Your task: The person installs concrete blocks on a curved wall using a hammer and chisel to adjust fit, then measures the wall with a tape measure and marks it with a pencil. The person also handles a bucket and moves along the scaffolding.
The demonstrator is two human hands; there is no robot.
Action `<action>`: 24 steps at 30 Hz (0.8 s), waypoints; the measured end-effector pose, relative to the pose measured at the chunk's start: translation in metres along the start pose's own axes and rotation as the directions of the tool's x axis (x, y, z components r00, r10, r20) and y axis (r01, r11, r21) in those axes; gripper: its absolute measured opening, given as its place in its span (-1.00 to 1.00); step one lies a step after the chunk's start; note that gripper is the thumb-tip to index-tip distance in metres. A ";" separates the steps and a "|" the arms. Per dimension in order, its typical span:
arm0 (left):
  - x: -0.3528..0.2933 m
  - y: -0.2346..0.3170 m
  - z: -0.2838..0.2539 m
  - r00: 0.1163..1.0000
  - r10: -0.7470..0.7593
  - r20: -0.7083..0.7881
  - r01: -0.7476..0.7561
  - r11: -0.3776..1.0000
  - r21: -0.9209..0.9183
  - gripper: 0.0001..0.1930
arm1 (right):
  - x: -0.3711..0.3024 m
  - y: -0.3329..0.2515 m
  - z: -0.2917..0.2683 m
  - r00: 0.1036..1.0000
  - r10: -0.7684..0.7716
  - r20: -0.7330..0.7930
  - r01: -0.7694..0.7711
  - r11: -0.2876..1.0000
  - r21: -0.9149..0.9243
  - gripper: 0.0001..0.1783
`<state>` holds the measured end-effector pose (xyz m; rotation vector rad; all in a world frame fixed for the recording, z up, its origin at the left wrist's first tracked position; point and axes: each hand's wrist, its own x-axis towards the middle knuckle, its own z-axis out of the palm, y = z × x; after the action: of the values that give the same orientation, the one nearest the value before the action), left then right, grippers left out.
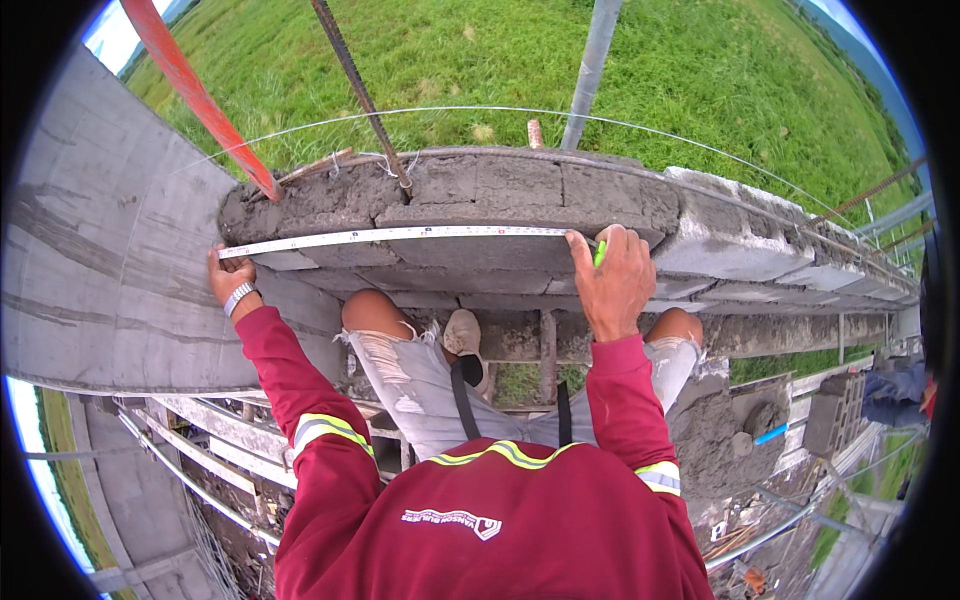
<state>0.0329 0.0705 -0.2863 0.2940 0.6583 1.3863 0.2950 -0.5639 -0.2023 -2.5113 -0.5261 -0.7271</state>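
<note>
- One tape measure (pixel 400 235), pale and narrow, stretched nearly straight along the near upper edge of the block wall (pixel 520 185), spanning from hand to hand; case not to be made out.
- Over at the tape's left end, the left hand (pixel 233 275), thumb and fingertips pinching the strip, just beside the grey concrete column (pixel 120 230); silver watch (pixel 238 297) on the wrist.
- Across to the right hand (pixel 612 280): fingers curled in, pinching a slim green stick (pixel 600 253), pen or marker by the look; thumb tip right by the tape's visible right end, touching or merely beside, cannot tell.
- Between the two grips, then, nearly all of the visible strip, uncovered through the middle.
- Measuring apparently well under way, judging by the span drawn out and both ends attended to; reading or marking probably left, with no fresh mark to be made out on the blocks.
- Underneath, several courses already laid, with rough grey mortar (pixel 300 210) over the top at the left; apparently unfinished higher up, given the bare rebar (pixel 360 90) rising out. How much more to build, cannot tell.
- Farther out, a red post (pixel 200 95) leaning beside the column, a thin line (pixel 470 108) running beyond the wall, and, lower right, a heap of wet-looking mortar (pixel 715 430) near a blue handle (pixel 771 434).
</note>
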 end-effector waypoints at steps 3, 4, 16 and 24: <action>0.002 -0.001 0.000 1.000 0.024 -0.013 -0.024 1.000 -0.001 -0.85 | 0.001 0.001 -0.001 1.000 -0.005 0.007 0.005 1.000 0.001 -0.56; 0.002 -0.001 0.001 0.999 0.014 -0.040 -0.015 0.999 -0.037 -0.85 | 0.001 0.001 -0.001 1.000 -0.008 0.008 0.008 1.000 -0.002 -0.55; 0.000 -0.001 0.004 0.997 -0.027 -0.070 0.022 0.997 -0.075 -0.84 | 0.004 0.000 -0.003 0.999 0.015 0.051 -0.014 1.000 -0.020 -0.54; 0.000 0.000 0.006 0.999 -0.012 -0.047 0.012 1.000 -0.012 -0.79 | 0.001 -0.004 -0.001 1.000 0.009 0.014 -0.008 0.999 -0.053 -0.53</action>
<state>0.0366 0.0715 -0.2813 0.2483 0.6892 1.3889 0.2936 -0.5611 -0.1993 -2.5682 -0.5073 -0.7300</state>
